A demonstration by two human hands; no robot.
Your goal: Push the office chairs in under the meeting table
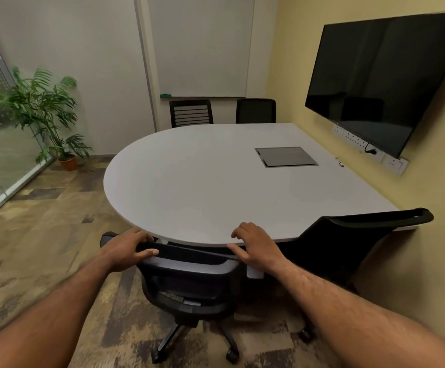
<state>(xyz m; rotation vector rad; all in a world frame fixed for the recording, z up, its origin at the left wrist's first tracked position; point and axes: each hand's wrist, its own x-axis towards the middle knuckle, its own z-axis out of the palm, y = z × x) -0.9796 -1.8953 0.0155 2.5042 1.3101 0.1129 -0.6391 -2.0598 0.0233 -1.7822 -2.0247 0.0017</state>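
A black office chair (189, 277) stands right below me, its backrest top close against the near edge of the white meeting table (210, 181). My left hand (125, 248) grips the left end of that backrest top. My right hand (256, 245) rests on the right end, fingers curled over it and onto the table edge. A second black chair (349, 243) sits to the right, its back against the table edge near the wall. Two more black chairs (191, 112) (256, 110) stand at the far side, their backs showing above the tabletop.
A big dark screen (386, 83) hangs on the yellow wall at right, with sockets (394, 163) below it. A grey cable hatch (286, 156) lies in the tabletop. A potted plant (48, 115) stands by the glass wall at left. Patterned carpet (46, 235) spreads to my left.
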